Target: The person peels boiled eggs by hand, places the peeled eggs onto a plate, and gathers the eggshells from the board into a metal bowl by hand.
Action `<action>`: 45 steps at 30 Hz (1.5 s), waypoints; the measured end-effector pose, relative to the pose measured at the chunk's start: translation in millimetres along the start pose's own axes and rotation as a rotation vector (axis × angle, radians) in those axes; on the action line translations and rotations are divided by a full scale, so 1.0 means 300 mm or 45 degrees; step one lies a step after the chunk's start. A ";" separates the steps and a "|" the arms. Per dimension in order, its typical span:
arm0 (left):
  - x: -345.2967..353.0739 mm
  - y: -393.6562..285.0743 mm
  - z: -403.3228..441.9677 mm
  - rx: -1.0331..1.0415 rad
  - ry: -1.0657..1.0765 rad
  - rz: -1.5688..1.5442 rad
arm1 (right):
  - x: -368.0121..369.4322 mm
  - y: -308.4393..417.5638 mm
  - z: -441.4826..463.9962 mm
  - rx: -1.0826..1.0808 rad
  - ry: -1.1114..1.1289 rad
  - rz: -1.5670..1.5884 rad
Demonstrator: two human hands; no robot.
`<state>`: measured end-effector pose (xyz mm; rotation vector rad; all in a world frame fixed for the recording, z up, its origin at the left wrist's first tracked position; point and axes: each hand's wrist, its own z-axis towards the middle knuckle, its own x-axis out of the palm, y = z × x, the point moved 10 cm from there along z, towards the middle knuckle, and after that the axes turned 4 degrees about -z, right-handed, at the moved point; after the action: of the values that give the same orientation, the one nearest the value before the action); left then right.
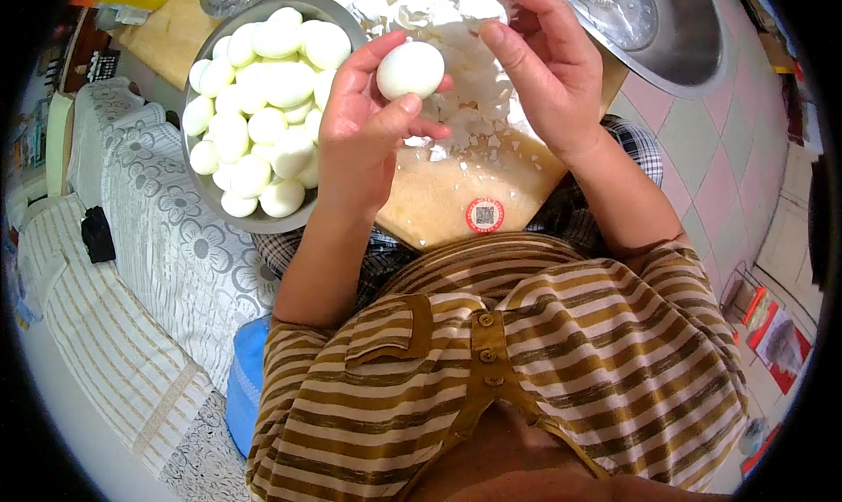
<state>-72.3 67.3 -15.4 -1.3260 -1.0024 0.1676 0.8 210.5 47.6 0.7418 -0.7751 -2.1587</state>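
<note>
My left hand point(368, 121) holds a white egg point(410, 71) between thumb and fingers, beside the bowl's right rim. The egg looks whole and smooth; whether any shell is still on it I cannot tell. My right hand point(557, 72) is raised to the right of the egg, apart from it, with thumb and fingers curved and spread. Below and between the hands lies a heap of broken white eggshell point(469, 90) on a wooden board point(438, 191). At the left, a metal bowl point(195, 142) is piled with smooth, peeled-looking eggs point(266, 125).
A large metal basin point(697, 50) stands at the upper right, with a shiny clear thing inside. A round red-and-white sticker point(484, 214) is on the board's near part. Patterned cloth point(175, 204) covers furniture at the left. Pink and grey floor tiles point(702, 151) lie at the right.
</note>
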 end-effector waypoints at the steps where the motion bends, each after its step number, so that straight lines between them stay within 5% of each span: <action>1: 0.004 -0.001 -0.001 0.004 -0.001 0.003 | 0.000 -0.004 0.004 0.007 -0.006 0.002; 10: 0.007 -0.013 -0.011 0.050 -0.021 0.151 | 0.058 -0.018 0.004 -0.009 0.155 -0.473; 13: 0.052 -0.116 -0.042 0.503 0.117 0.788 | 0.054 -0.017 0.014 -0.053 0.111 -0.490; 19: 0.024 -0.314 -0.149 0.949 -0.263 1.447 | 0.028 -0.021 0.014 -0.093 0.014 -0.368; 21: -0.055 -0.361 -0.176 0.833 -0.444 1.571 | 0.016 -0.011 0.011 -0.200 0.016 -0.429; 29: -0.119 -0.322 -0.193 0.714 -0.274 2.267 | -0.026 0.106 -0.077 -0.263 0.046 -0.538; 35: -0.118 -0.444 -0.345 0.992 -0.575 2.014 | -0.118 0.203 -0.189 -0.215 0.137 -0.572; 41: -0.423 -0.347 -0.632 1.032 -0.916 0.982 | -0.248 0.165 -0.317 -0.002 0.119 -0.647; 43: -0.556 -0.148 -0.666 0.583 -0.908 0.013 | -0.264 0.148 -0.359 0.032 0.119 -0.651; 45: -0.538 -0.043 -0.664 0.329 -0.832 -0.157 | -0.272 0.159 -0.381 0.042 0.108 -0.648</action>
<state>-37.3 -181.3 -68.9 -0.9782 -1.5464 0.6442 147.8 212.4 28.2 1.1373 -0.6249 -2.5422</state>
